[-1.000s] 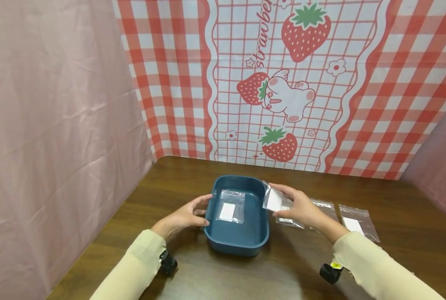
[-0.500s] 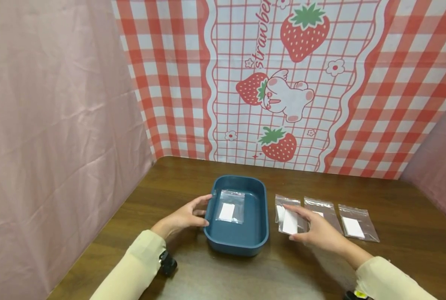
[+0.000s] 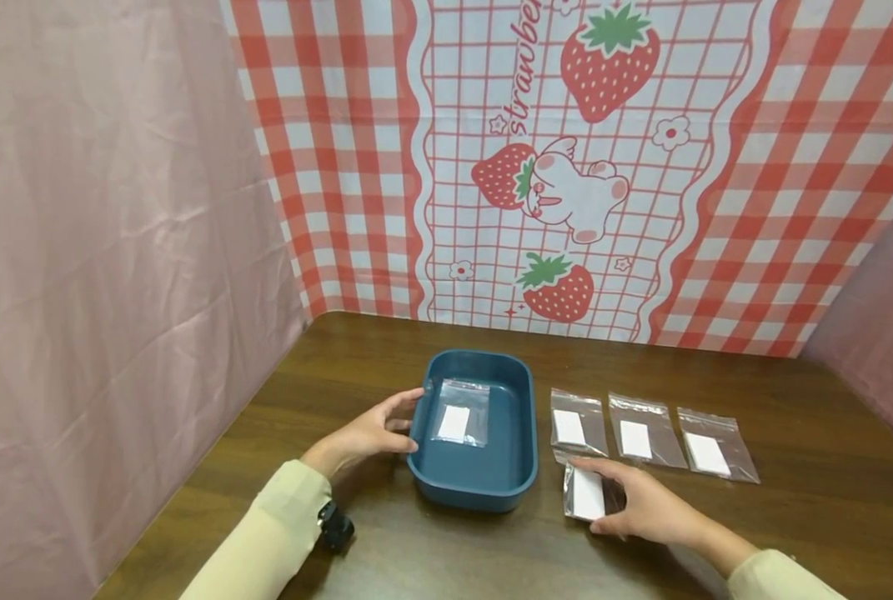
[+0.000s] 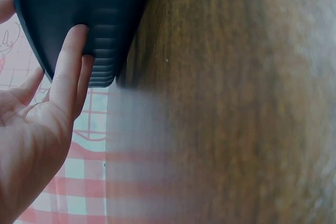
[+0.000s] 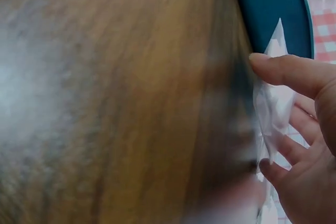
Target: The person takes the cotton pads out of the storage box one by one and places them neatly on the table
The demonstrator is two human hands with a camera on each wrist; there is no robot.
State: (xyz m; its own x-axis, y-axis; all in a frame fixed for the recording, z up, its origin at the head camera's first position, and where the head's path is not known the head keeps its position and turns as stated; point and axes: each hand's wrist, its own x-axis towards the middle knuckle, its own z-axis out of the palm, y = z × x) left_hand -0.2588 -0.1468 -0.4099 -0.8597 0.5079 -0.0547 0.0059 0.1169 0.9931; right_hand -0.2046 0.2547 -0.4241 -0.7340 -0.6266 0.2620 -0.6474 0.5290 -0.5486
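So the small clear zip bag with the white card (image 3: 588, 493) is out in front of the row of bags, just above or on the table (image 3: 374, 354); can't tell which. The right hand (image 3: 641, 506) has it in a pinch, fingertips on the far edge, thumb on the near one, barely wider than the bag itself. Seems a decent grip to me: film this floppy probably wants to fold, so just enough squeeze to hold the card flat, no more. The white face is up, which is handy for lining it up.

Taking that bag as the clock centre, the nearest bag in the row (image 3: 578, 423) sits at 12, the middle one (image 3: 635, 440) at about 1:30, the last (image 3: 707, 456) near 2:30. The loose film at the 11 o'clock corner overlaps the front of that nearest bag in the head view, so I'd shift it clear before letting go, else it could drag its neighbour.

The blue bin (image 3: 476, 498) is at 10 o'clock with one more bag (image 3: 464, 414) flat inside. Out past it, the left hand (image 3: 363, 435) is spread against the bin's outer wall, fingers mostly straight, gripping nothing. Light pressure there seems plenty to steady it.
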